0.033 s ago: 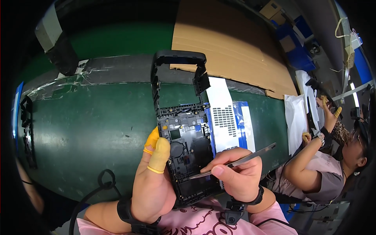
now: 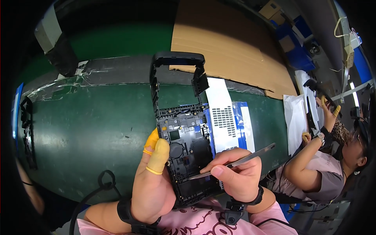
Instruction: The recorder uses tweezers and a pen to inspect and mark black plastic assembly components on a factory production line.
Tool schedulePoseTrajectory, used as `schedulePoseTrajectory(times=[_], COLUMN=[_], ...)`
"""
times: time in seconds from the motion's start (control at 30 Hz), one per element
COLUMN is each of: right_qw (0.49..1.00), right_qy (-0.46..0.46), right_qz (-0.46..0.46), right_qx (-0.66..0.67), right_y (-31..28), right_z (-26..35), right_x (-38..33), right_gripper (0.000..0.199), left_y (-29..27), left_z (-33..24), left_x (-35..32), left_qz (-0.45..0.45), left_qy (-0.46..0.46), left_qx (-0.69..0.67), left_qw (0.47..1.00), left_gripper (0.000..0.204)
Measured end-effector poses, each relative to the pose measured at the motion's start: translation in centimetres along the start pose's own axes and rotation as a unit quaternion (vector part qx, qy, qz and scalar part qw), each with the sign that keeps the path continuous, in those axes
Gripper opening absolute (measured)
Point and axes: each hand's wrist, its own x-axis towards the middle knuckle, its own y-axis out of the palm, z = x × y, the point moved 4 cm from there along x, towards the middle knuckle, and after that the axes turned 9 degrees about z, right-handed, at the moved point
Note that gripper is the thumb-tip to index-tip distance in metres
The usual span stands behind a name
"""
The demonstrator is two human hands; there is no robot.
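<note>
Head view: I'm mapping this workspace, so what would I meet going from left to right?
Slim black part, left hand, black plastic housing, right hand, white wrapping, co-worker's wristwatch.

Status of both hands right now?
Left hand: closed on the left edge of the black plastic frame.
Right hand: closed, pinching metal tweezers, tips over the frame.
</note>
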Motion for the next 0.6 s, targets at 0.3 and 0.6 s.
schedulePoseTrajectory(times=[0.3, 0.6], right_qw=[0.998, 0.994], right_qy=[-0.04, -0.005], right_qz=[0.044, -0.114], right_qx=[-0.028, 0.003], right_y=[-1.2, -10.4], right_z=[0.9, -2.5], right_x=[0.4, 5.2], right_gripper=[0.012, 0.01], left_y=[0.4, 1.6], left_z=[0.1, -0.4], left_x=[-0.4, -0.4], left_qz=[0.079, 0.048], left_qy=[0.024, 0.046], left_qx=[0.158, 0.1], left_qw=[0.984, 0.993], left_gripper=[0.096, 0.091])
